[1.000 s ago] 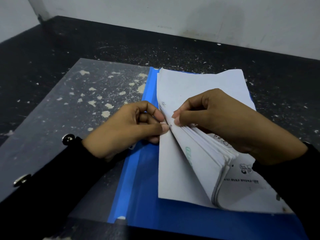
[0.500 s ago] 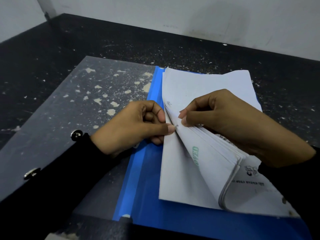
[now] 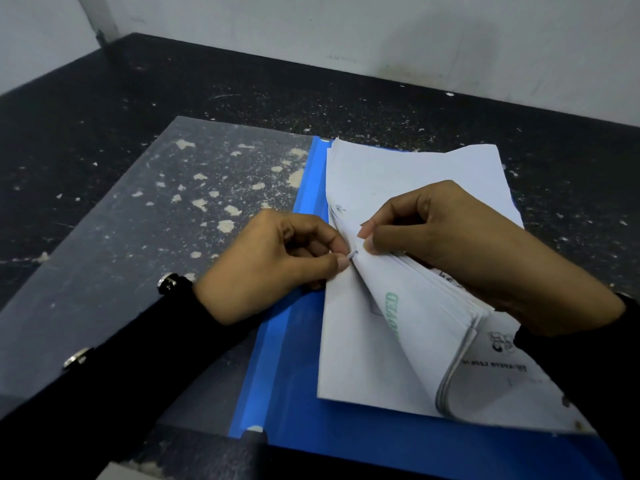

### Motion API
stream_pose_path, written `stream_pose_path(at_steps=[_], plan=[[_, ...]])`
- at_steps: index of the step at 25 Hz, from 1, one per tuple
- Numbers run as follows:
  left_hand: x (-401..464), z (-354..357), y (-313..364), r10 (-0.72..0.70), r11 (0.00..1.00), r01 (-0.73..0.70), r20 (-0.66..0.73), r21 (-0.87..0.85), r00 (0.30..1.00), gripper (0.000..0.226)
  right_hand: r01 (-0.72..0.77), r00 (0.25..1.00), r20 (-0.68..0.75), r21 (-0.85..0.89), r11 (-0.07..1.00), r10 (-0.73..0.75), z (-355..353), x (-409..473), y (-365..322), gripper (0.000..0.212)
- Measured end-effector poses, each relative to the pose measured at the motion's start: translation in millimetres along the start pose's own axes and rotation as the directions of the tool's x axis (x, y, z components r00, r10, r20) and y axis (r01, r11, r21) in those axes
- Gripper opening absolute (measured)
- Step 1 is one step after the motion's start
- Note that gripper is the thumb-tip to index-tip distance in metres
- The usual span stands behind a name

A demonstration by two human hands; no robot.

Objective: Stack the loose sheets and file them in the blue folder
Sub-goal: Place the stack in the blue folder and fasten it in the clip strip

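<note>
A blue folder (image 3: 277, 386) lies open on the dark table, its clear front cover (image 3: 138, 237) folded out to the left. A stack of white sheets (image 3: 353, 358) rests on the blue back panel. The upper sheets are bent up and curled over to the right. My left hand (image 3: 273, 268) pinches a small white fastener prong (image 3: 352, 254) at the stack's left margin. My right hand (image 3: 460, 247) grips the lifted sheets, thumb and forefinger right beside the prong. Green stamped letters (image 3: 393, 317) show on one lifted page.
The table (image 3: 104, 98) is black and speckled with pale flecks. A white wall (image 3: 381, 32) runs along its far edge, and another wall closes the left corner. Both forearms wear black sleeves; the left one (image 3: 86, 368) crosses the clear cover.
Both hands stay at the same spot on the stack's left margin. The lifted sheets are raised a little more, showing more of the green stamp. The view has shifted slightly.
</note>
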State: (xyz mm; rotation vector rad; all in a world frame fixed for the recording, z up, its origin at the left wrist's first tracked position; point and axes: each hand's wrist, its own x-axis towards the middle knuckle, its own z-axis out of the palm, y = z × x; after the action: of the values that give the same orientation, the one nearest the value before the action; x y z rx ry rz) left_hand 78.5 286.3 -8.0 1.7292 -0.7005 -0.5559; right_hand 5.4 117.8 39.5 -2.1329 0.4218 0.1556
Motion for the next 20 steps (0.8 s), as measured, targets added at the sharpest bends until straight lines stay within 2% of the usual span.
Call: stream_pose_path(at_steps=[5, 16, 20], plan=[[0.7, -0.1, -0.7, 0.007, 1.000, -0.007, 0.042, -0.007, 0.999, 0.003, 0.014, 1.000, -0.010, -0.009, 1.000, -0.014, -0.3, 0.1, 1.1, 0.008], [3.0, -1.0, -3.3, 0.027, 0.998, -0.029, 0.052, 0.048, 0.998, 0.003, 0.016, 1.000, -0.024, -0.048, 0.999, -0.018, 0.2, 1.5, 0.6, 0.015], [4.2, -1.0, -4.3, 0.032, 0.997, -0.035, 0.043, 0.068, 0.999, 0.003, 0.013, 0.999, -0.033, -0.036, 0.999, -0.014, 0.0, 1.3, 1.4, 0.011]])
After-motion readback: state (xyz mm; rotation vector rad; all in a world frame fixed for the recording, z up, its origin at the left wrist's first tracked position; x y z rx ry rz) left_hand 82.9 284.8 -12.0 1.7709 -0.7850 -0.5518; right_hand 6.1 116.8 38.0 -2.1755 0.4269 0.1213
